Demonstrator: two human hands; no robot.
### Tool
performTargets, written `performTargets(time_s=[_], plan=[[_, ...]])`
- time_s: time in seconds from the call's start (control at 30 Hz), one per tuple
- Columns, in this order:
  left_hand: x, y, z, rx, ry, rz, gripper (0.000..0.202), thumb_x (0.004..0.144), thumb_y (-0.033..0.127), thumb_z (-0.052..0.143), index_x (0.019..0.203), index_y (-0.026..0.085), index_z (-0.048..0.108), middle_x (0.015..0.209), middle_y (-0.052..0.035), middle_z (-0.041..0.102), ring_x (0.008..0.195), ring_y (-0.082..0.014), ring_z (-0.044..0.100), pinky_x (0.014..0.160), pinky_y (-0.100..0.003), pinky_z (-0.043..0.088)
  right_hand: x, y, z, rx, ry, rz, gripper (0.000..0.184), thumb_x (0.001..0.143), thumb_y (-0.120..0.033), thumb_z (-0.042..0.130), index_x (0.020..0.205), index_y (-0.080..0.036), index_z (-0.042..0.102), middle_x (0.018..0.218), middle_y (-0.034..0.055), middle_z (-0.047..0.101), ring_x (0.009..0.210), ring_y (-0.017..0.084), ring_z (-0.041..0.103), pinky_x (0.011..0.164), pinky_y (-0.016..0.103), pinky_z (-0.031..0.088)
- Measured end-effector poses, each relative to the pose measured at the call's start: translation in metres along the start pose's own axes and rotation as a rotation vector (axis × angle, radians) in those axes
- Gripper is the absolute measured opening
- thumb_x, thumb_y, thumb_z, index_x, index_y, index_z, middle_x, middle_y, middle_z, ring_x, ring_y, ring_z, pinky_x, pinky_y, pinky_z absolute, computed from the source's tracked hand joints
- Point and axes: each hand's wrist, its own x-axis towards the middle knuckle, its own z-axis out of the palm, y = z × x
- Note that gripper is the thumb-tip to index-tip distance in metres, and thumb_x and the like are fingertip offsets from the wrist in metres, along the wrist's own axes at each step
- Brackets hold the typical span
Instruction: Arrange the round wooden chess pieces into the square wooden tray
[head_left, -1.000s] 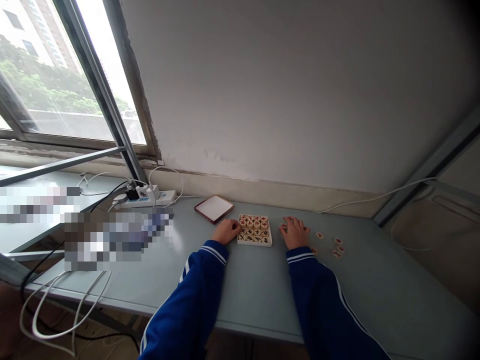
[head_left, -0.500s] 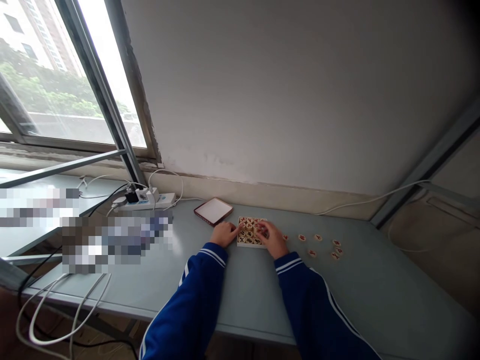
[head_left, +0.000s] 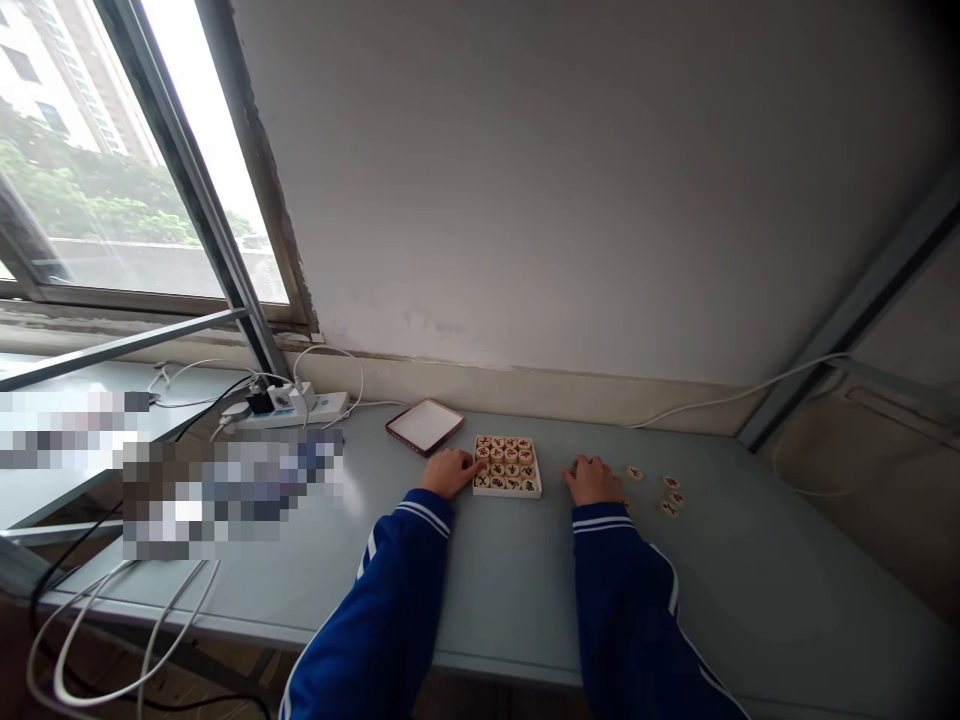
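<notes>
A shallow white box (head_left: 507, 493) holds rows of round Chinese chess pieces (head_left: 511, 456), red characters at the back and dark ones in front. My left hand (head_left: 448, 471) rests at the box's left side, a digit over its rim and the other fingers curled, holding it. To the right of the box, my right hand (head_left: 594, 481) is down on the desk, thumb and fingers closing on a loose piece that is mostly hidden. Past that hand lie several more red-marked pieces (head_left: 671, 483).
The dark-edged box lid (head_left: 425, 426) lies open side up behind my left hand. A power strip (head_left: 319, 408) with plugs and white cables is at the back left. Blurred items (head_left: 247, 485) cover the desk's left part. A metal post (head_left: 780, 400) stands at the right.
My right hand has left the box and moved right onto the loose pieces, uncovering the box's right side. My left hand stays at the box.
</notes>
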Motion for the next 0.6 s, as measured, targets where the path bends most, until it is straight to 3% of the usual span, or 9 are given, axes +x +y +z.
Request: performTargets(time_s=[0.17, 0.37, 0.5, 0.6], plan=[[0.000, 0.002, 0.000, -0.019, 0.004, -0.034, 0.062, 0.085, 0.054, 0.017, 0.080, 0.017, 0.066, 0.079, -0.0106, 0.065, 0.076, -0.0208, 0.058, 0.061, -0.026, 0.035, 0.002, -0.001, 0.018, 0.046, -0.075, -0.054, 0.012, 0.076, -0.025, 0.050, 0.070, -0.016, 0.055, 0.073, 0.0079, 0.056, 0.062, 0.014, 0.053, 0.051, 0.024, 0.033], [0.000, -0.005, -0.007, -0.131, -0.074, 0.026, 0.052, 0.086, 0.047, 0.024, 0.082, 0.018, 0.066, 0.080, -0.0075, 0.066, 0.074, -0.0179, 0.058, 0.062, -0.024, 0.036, 0.006, -0.004, 0.014, 0.102, -0.138, -0.127, 0.012, 0.068, -0.028, 0.060, 0.064, -0.019, 0.053, 0.065, 0.0039, 0.056, 0.058, 0.014, 0.052, 0.047, 0.022, 0.031], [0.001, -0.006, -0.006, -0.128, -0.063, 0.030, 0.049, 0.085, 0.046, 0.026, 0.082, 0.018, 0.066, 0.079, -0.0072, 0.066, 0.076, -0.0180, 0.057, 0.062, -0.023, 0.036, 0.007, -0.013, -0.002, 0.221, -0.045, -0.133, 0.016, 0.078, -0.034, 0.048, 0.081, -0.020, 0.055, 0.079, 0.0054, 0.059, 0.064, 0.014, 0.053, 0.052, 0.023, 0.034], [0.001, -0.007, -0.003, -0.094, -0.056, 0.053, 0.051, 0.084, 0.050, 0.026, 0.079, 0.018, 0.066, 0.077, -0.0072, 0.065, 0.074, -0.0183, 0.057, 0.060, -0.023, 0.034, 0.003, -0.031, -0.013, 0.387, 0.008, -0.224, 0.021, 0.079, -0.037, 0.047, 0.092, -0.022, 0.054, 0.084, 0.0027, 0.060, 0.068, 0.013, 0.053, 0.057, 0.024, 0.035]])
